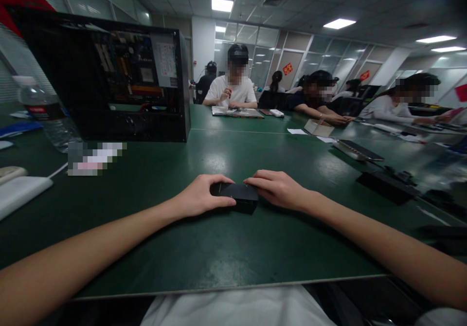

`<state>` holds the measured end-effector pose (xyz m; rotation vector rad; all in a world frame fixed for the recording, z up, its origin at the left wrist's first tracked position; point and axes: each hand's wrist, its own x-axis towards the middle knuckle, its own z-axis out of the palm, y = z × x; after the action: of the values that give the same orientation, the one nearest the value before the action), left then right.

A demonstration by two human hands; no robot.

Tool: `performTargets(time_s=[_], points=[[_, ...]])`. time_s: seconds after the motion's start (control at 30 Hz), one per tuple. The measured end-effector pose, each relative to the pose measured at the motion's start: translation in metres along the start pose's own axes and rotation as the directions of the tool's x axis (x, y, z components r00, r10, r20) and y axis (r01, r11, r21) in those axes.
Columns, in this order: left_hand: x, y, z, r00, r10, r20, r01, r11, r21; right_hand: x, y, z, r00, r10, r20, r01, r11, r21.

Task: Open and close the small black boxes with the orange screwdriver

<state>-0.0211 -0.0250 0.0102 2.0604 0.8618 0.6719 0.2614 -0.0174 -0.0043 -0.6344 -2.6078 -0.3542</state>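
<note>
A small black box-shaped object [245,192] lies on the green tabletop in front of me; its exact kind I cannot make out. My left hand [204,194] grips its left end, thumb along the near side and fingers at the far side. At the right end, my right hand [279,187] has its fingers bent and pressed together, with the fingertips on the box's far right corner. The right thumb is mostly hidden behind the hand.
An open computer case [146,82] stands at the left, near a plastic water bottle [44,112]. White devices lie at the left edge. A black tray-like thing [388,187] and a dark flat device [357,150] sit at the right. Several people sit beyond.
</note>
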Motion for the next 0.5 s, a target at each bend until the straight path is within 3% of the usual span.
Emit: performTargets(time_s=[0.13,0.2,0.37,0.5], points=[[0.0,-0.001,0.0,1.0,0.001,-0.004,-0.001,1.0,0.015,0.001,-0.001,0.004,0.998,0.046,0.045,-0.056,0.969,0.239],[-0.001,-0.001,0.0,1.0,-0.002,-0.011,0.002,0.999,0.033,0.001,0.001,0.005,0.996,0.047,0.07,-0.064,0.96,0.273],[0.0,0.0,0.0,0.999,0.016,-0.032,-0.015,1.0,0.027,-0.006,0.013,-0.001,0.995,0.017,0.1,-0.025,0.997,0.074],[0.003,-0.002,-0.003,0.993,-0.001,-0.12,-0.012,0.994,-0.107,-0.015,0.023,-0.009,0.988,0.078,0.131,-0.076,0.997,-0.018]])
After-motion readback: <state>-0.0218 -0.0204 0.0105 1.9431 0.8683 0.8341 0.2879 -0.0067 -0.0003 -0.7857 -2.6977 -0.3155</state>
